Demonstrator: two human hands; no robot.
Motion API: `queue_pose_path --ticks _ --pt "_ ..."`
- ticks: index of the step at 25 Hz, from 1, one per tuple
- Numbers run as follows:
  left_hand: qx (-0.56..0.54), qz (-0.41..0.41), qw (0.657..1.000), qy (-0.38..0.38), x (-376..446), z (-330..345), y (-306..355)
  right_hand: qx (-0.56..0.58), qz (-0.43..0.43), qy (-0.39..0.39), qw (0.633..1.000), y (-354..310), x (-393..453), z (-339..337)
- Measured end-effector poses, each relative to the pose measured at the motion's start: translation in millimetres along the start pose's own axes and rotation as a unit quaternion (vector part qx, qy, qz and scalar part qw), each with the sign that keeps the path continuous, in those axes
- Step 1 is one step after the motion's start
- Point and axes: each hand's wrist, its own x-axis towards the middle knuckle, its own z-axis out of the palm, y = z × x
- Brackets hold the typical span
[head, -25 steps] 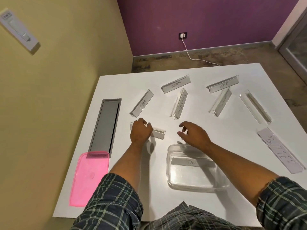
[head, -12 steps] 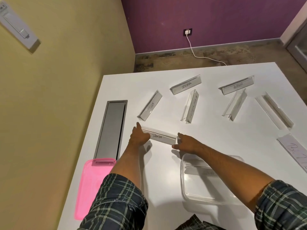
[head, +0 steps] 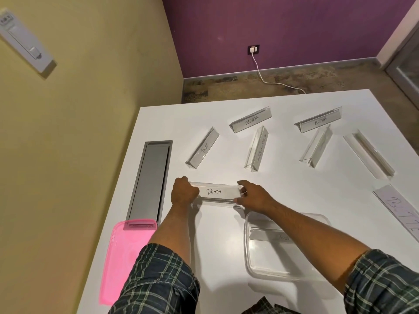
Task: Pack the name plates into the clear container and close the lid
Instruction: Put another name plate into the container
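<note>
A clear acrylic name plate marked PANDA (head: 216, 192) is held by both ends just above the white table (head: 283, 182). My left hand (head: 183, 191) grips its left end and my right hand (head: 254, 196) grips its right end. The clear container (head: 283, 264) stands open below my right forearm, with one name plate (head: 272, 235) lying inside. Several more plates lie farther back: TIGER (head: 203, 148), ZEBRA (head: 250, 119), ALPHA (head: 318, 120), one standing on its end edge (head: 257, 149), and two clear ones (head: 316, 146) (head: 368, 154). The pink lid (head: 123, 259) lies at the near left.
A grey cable-tray hatch (head: 149, 177) is sunk into the table at the left. A flat name plate (head: 401, 209) lies at the right edge. A yellow wall runs close along the table's left side. A white charger cord (head: 265, 75) trails on the floor behind.
Both hands have closed on the ends of the PANDA plate and tipped it so its label faces up. The view has shifted a little to the left.
</note>
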Motion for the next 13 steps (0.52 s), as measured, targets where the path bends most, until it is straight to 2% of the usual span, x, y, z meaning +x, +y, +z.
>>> queue_pose_path --ticks 4,7,10,13 --pt "-0.030 -0.026 0.998 0.055 -20 0 6 0.009 -0.026 0.051 0.998 1 -15 -11" --pt "-0.065 -0.007 0.995 0.076 -39 -3 16 0.003 -0.056 0.091 0.994 5 -32 -24" --pt "-0.074 0.032 0.994 0.076 -56 -6 27 0.004 -0.079 0.120 0.990 13 -50 -42" --pt "-0.098 0.035 0.993 0.048 -74 -10 39 -0.012 -0.079 0.127 0.989 29 -67 -64"
